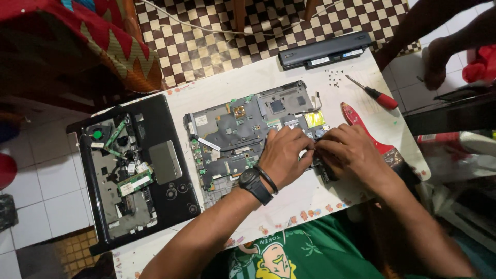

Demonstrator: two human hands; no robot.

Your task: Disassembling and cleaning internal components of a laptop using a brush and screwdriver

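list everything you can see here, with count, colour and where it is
motherboard: one, grey and green, middle of the table, under both hands
laptop case: one, black, left end of the table, parts lying inside it
battery pack: one, black, far edge of the table
screwdriver: one, red handle, far right of the table
brush: one, red handle, right of the board, partly under the right hand
small screws: a scatter, dark, near the battery pack
table: one, white top
cable: one, white, across the checkered floor
another person's arm: dark, top right corner
wristwatch: one, black, on the left wrist
left hand: on the board's right edge
right hand: fingertips meeting the left
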